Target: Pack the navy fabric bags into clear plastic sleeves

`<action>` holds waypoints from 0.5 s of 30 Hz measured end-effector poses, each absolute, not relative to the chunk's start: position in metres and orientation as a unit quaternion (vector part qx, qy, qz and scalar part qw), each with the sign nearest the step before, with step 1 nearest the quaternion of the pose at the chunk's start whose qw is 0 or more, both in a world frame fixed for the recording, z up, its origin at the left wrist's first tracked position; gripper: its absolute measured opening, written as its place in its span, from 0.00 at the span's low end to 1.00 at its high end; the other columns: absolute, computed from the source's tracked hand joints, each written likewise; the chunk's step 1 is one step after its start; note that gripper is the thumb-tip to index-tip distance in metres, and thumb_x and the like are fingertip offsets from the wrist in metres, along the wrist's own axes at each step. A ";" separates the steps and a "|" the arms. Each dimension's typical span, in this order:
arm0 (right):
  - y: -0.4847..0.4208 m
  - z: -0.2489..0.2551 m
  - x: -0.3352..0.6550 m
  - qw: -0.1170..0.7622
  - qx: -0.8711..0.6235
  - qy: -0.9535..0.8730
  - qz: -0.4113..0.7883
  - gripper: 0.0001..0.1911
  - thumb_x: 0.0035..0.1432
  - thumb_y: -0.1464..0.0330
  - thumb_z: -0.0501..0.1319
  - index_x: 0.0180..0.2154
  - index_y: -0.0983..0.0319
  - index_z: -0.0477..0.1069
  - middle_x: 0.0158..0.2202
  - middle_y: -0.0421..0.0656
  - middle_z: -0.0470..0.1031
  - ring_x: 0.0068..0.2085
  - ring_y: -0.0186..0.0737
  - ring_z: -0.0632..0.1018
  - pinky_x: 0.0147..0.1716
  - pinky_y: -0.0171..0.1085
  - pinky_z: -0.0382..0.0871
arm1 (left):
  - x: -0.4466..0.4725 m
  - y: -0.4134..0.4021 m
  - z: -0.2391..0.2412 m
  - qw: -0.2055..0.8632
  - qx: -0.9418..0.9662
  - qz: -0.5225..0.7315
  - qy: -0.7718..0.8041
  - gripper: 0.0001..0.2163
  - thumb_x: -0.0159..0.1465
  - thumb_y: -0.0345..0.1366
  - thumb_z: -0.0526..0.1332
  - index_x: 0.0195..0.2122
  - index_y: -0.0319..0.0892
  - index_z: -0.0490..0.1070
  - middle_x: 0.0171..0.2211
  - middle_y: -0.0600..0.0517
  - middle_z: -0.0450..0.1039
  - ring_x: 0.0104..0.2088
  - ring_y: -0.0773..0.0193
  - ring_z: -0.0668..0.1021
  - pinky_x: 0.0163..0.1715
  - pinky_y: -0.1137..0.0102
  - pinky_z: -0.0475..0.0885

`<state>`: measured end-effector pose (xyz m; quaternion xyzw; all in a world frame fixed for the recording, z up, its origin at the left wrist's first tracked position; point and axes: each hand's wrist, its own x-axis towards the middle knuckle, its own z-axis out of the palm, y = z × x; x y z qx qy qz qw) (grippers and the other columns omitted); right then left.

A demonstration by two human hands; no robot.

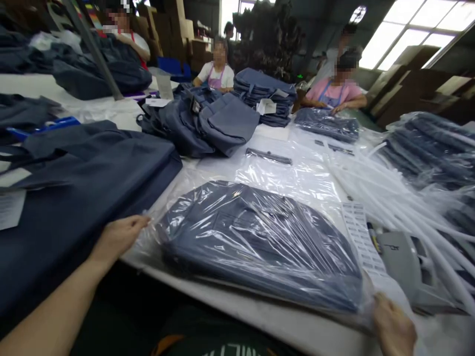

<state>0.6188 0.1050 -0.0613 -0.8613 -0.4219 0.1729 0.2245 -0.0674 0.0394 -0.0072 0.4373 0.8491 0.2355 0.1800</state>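
Observation:
A dark blue fabric bag [256, 237] lies flat inside a clear plastic bag [315, 277] at the front edge of the table. My left hand [120, 235] pinches the loose film at its left end, fingers closed. At the lower right corner, my right hand [394, 324] is closed on the same clear plastic; it is slightly blurred. Between the two hands the film stretches over the fabric, wrinkled and shiny. Left of my left hand lies a larger dark blue bag [92, 173] with a white paper tag [12, 208].
Blue bags [226, 121] are heaped mid-table, beside a folded stack [265, 94]. To the right are a label sheet [361, 237], a grey device [403, 267], white strips [401, 198] and plastic-wrapped bags [430, 146]. Co-workers [336, 91] work across the table.

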 end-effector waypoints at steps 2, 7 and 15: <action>0.101 -0.064 0.609 0.167 -0.889 -0.403 0.142 0.15 0.48 0.53 0.53 0.17 0.53 0.62 0.16 0.45 0.64 0.23 0.54 0.70 0.27 0.49 0.65 | -0.075 0.034 -0.018 0.229 0.438 0.187 0.849 0.15 0.55 0.48 0.57 0.26 0.42 0.74 0.24 0.50 0.75 0.32 0.50 0.77 0.30 0.65 0.69; 0.103 -0.065 0.599 0.139 -0.892 -0.413 0.121 0.17 0.52 0.55 0.49 0.18 0.55 0.63 0.18 0.47 0.66 0.25 0.52 0.71 0.27 0.46 0.64 | -0.043 0.021 0.025 0.014 0.540 0.333 0.773 0.24 0.62 0.57 0.50 0.48 0.42 0.66 0.45 0.46 0.70 0.45 0.52 0.73 0.47 0.62 0.68; 0.086 -0.078 0.612 0.283 -0.885 -0.322 0.184 0.13 0.50 0.56 0.55 0.23 0.57 0.65 0.17 0.39 0.63 0.24 0.45 0.68 0.26 0.42 0.61 | 0.046 0.061 0.020 0.295 0.819 -0.106 0.480 0.15 0.49 0.42 0.70 0.35 0.43 0.71 0.37 0.50 0.73 0.39 0.55 0.74 0.40 0.67 0.67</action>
